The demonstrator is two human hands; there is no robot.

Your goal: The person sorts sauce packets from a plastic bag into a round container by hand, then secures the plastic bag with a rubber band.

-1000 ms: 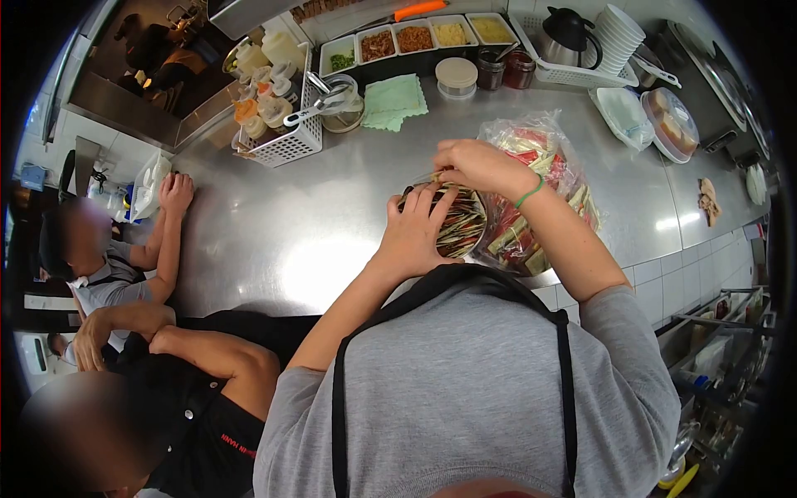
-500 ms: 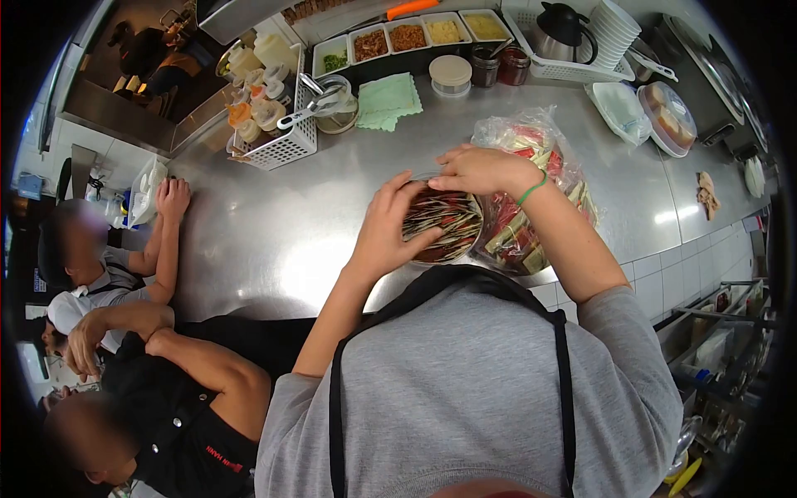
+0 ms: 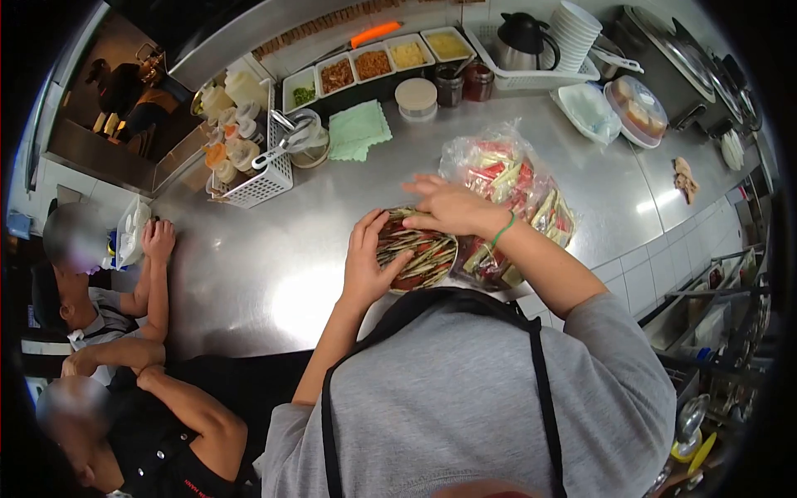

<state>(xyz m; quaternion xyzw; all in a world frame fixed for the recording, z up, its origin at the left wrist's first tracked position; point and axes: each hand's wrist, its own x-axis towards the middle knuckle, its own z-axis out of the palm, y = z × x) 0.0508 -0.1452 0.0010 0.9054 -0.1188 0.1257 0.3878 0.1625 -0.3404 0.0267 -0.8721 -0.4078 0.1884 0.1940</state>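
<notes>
A round container [image 3: 454, 264] stands near the front edge of the steel counter, packed with thin sachets [image 3: 422, 256] set on edge. My left hand [image 3: 365, 264] curves around its left side, fingers along the rim and thumb over the sachets. Above the far right part of the container, my right hand [image 3: 455, 207] reaches over with fingers stretched out; its fingertips look free of anything. Under and beyond my right forearm lies a clear plastic bag [image 3: 486, 149] of red and pale-gold sachets.
White tubs of toppings [image 3: 372, 65] line the back, with lidded jars [image 3: 449, 86] and a green cloth [image 3: 359, 131]. A bottle basket [image 3: 264, 184] stands left; a rack [image 3: 531, 81] with a jug and bowls stands right. Two people [image 3: 137, 427] are at the left.
The whole view has shifted, so the counter items appear farther left. My left hand still rests around the container, and my right hand remains over its far side with fingers extended.
</notes>
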